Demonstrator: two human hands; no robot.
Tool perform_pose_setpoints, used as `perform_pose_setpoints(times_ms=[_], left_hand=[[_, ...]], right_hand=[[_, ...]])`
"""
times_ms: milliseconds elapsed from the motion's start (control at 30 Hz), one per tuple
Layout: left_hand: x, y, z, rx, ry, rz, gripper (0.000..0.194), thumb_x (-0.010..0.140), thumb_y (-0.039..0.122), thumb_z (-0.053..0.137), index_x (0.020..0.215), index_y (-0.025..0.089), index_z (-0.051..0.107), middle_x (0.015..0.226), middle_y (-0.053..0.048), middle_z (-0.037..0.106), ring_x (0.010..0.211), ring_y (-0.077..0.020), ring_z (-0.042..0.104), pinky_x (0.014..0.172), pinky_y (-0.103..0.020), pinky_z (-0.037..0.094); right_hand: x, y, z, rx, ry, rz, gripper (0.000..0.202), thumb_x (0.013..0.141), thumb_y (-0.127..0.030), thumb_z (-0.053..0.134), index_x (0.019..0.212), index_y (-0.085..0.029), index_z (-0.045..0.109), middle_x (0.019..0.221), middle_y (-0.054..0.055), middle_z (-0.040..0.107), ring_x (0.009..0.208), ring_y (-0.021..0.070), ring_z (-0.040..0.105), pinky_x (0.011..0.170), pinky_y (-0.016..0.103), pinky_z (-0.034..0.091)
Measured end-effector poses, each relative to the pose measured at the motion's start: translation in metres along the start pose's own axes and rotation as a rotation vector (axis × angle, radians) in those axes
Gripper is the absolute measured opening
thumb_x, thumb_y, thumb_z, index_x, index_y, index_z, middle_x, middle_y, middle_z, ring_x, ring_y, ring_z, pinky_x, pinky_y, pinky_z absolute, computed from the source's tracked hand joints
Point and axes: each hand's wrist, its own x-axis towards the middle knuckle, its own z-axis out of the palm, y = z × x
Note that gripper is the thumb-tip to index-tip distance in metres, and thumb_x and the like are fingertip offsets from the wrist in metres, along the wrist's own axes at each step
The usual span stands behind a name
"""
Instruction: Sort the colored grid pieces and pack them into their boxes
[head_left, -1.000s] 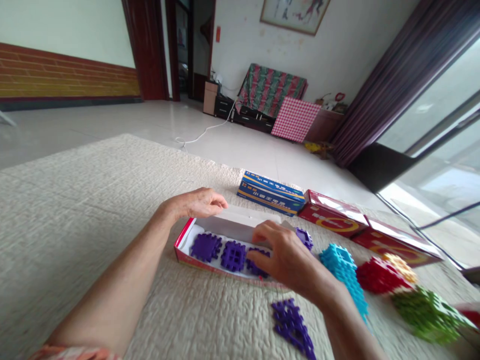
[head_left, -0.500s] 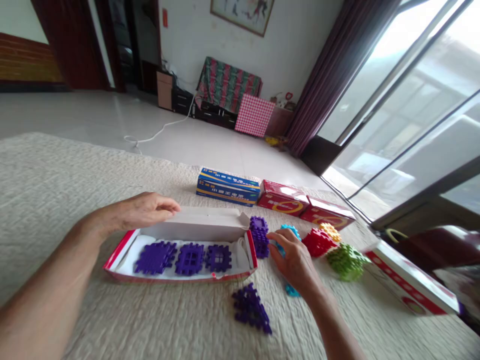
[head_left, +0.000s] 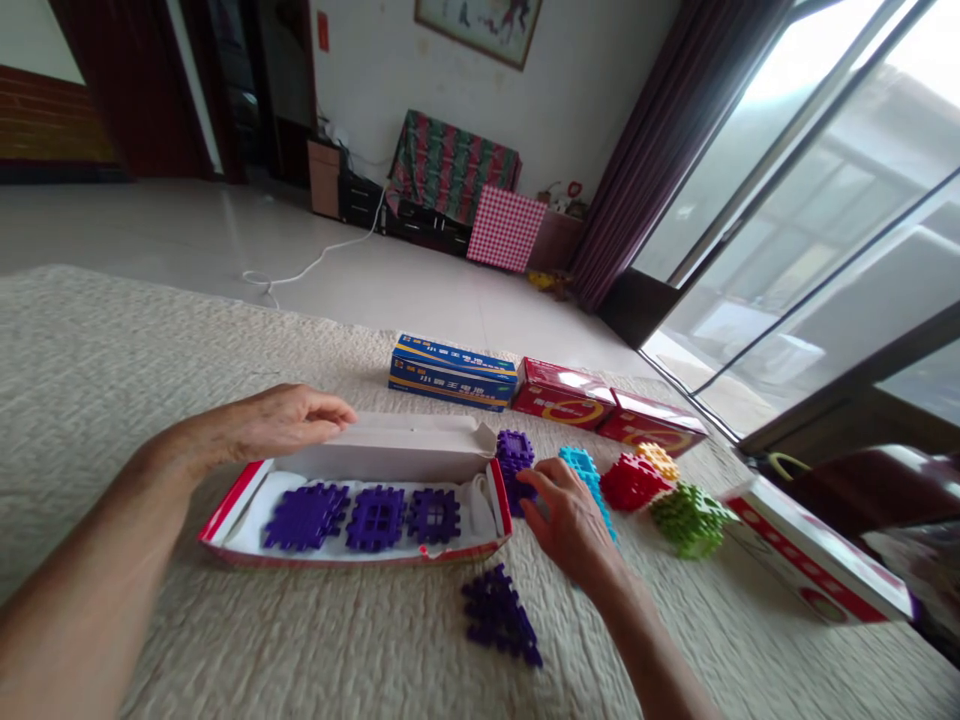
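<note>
An open box [head_left: 504, 505] with a red rim and white lining holds three purple interlocking plastic panels, one plain panel [head_left: 304, 515] and two with window cut-outs, such as the window panel [head_left: 376, 518]. My left hand [head_left: 289, 418] rests at the left end of the raised white lid [head_left: 412, 432], fingers stretched out and holding nothing I can see. Just right of the box, my right hand [head_left: 566, 515] reaches its parted fingertips to a stack of purple panels [head_left: 514, 455]; contact looks close but no grip shows. Nearer to me lie loose purple panels [head_left: 501, 615].
Cyan panels [head_left: 581, 465], red pieces [head_left: 634, 482], yellow pieces [head_left: 658, 460] and green pieces [head_left: 688, 520] lie to the right. Behind stand a blue box [head_left: 452, 375] and two red boxes [head_left: 562, 392]. A white-and-red box [head_left: 817, 560] lies far right.
My right hand has shifted left and slightly down, off the cyan panels toward the purple stack. More of the cyan panels shows now. The left hand stays at the lid.
</note>
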Motion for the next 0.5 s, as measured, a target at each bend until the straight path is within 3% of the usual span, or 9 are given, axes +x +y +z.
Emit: perform_pose_setpoints(times_ms=[333, 500], left_hand=[[0.000, -0.001, 0.000, -0.003, 0.011, -0.013, 0.039, 0.078, 0.036, 0.049, 0.107, 0.018, 0.067, 0.103, 0.000, 0.070, 0.089, -0.0142, 0.060, 0.079, -0.021, 0.040], [0.000, -0.001, 0.000, 0.000, 0.007, -0.015, 0.038, 0.077, 0.036, 0.048, 0.105, 0.019, 0.067, 0.102, 0.000, 0.070, 0.088, -0.0138, 0.060, 0.078, -0.020, 0.040]], right_hand=[[0.000, 0.005, -0.005, 0.282, -0.032, 0.055, 0.015, 0.081, -0.012, 0.049, 0.088, -0.018, 0.060, 0.086, 0.004, 0.063, 0.081, 0.0166, 0.058, 0.075, 0.029, 0.045], [-0.003, 0.007, -0.013, 0.375, -0.210, 0.165, 0.017, 0.081, -0.016, 0.048, 0.089, -0.019, 0.062, 0.078, 0.001, 0.064, 0.066, 0.0136, 0.057, 0.061, 0.025, 0.042]])
